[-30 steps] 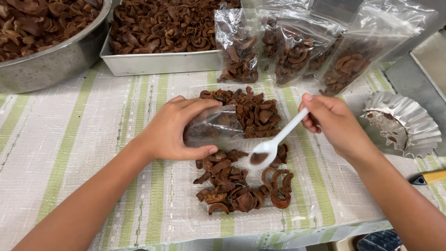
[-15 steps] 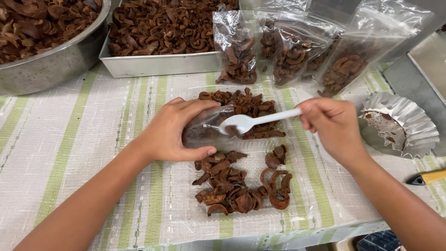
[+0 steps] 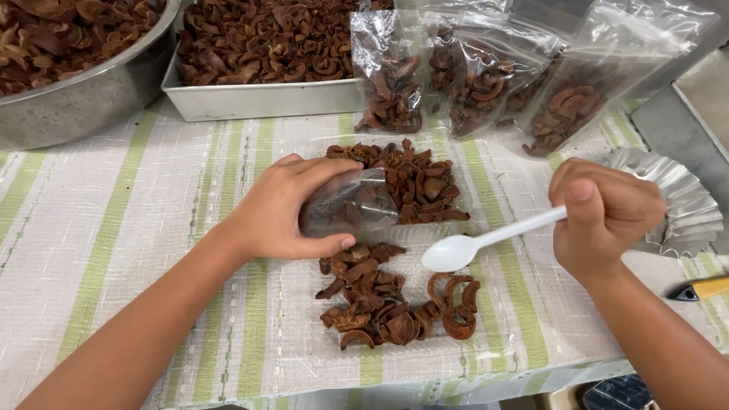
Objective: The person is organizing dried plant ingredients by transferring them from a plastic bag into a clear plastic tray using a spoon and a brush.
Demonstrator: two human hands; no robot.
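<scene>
Cloth-covered table: a white woven cover with green stripes is carrying everything; its near edge is running along the bottom of the view.
Round metal bowl: sitting at the far left corner, heaped with dried brown fruit peel.
Rectangular metal tray: lying along the far edge beside the bowl, also full of peel.
Filled clear bags: standing in a row along the far edge toward the right, each part-full of brown pieces.
Fluted foil dish: resting at the right edge, just beyond the right hand.
Clear plastic bag: lying flat mid-table, its mouth facing the near edge, the far half already packed with peel.
Loose peel pile: lying toward the near edge, just below the bag's mouth.
Left hand: curling loosely over the bag's mouth — fingers and thumb pinching it open.
Right hand: closed into a fist around the spoon's handle.
White plastic spoon: half a second ago its bowl was up at the bag's mouth; it is now hanging empty over the loose pile — a load seems to have gone in, and the spoon is placed for another scoop.
</scene>
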